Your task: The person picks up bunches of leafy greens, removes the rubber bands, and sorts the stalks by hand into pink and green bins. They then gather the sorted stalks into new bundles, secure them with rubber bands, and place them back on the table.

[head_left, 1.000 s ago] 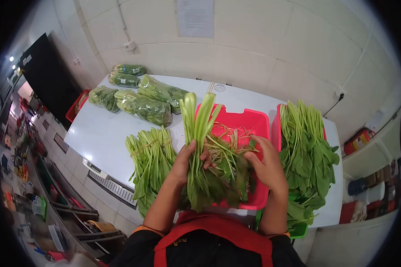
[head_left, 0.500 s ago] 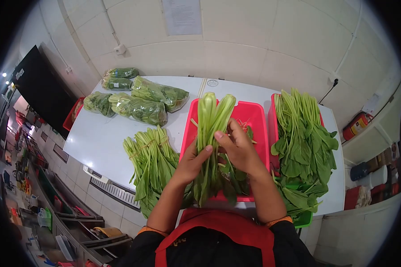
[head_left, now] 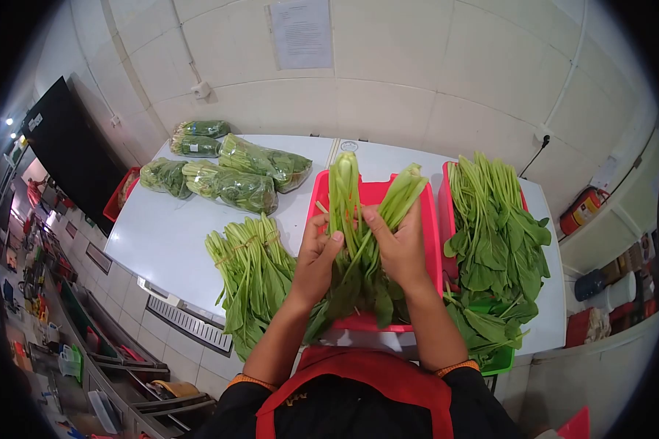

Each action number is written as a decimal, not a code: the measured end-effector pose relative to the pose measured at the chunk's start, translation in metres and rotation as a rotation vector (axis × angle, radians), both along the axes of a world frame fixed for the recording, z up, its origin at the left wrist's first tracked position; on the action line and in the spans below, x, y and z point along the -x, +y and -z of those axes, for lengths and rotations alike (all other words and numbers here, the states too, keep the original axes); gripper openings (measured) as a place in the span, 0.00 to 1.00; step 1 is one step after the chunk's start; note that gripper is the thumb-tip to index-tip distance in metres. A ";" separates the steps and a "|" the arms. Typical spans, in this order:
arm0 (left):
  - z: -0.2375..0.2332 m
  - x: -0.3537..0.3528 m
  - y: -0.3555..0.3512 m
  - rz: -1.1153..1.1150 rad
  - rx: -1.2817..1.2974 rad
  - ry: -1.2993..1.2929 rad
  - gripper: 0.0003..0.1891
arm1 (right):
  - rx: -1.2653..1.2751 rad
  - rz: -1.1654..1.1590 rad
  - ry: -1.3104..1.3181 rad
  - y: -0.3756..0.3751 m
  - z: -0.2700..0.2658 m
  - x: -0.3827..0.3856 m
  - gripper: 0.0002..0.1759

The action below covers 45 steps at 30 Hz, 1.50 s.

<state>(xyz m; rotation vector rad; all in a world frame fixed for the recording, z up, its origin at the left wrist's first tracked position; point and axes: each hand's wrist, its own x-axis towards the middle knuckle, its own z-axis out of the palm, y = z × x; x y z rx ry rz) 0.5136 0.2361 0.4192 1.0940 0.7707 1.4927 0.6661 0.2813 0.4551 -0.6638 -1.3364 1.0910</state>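
"Left hand [head_left: 316, 257] and right hand [head_left: 403, 254] are both gripping, yes?"

"Yes. The left one holds an upright bunch [head_left: 343, 192] of greens by its stalks, and the right one holds a tilted bunch [head_left: 403, 192]; both are over the red tub [head_left: 373, 192]."

"How is the room around this tub?"

"To its right, little: the second tub [head_left: 447, 208] stands just beside. To its left lie the tied greens [head_left: 252, 256], and past them the white tabletop [head_left: 161, 234] goes wide until its outer edge."

A red apron [head_left: 366, 364] lies over a black top [head_left: 351, 417] with orange cuffs [head_left: 458, 367] and a small yellowish marking [head_left: 296, 399].
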 end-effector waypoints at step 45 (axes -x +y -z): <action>0.004 0.000 0.000 0.123 0.053 0.299 0.20 | -0.043 -0.091 -0.526 -0.020 -0.030 -0.025 0.15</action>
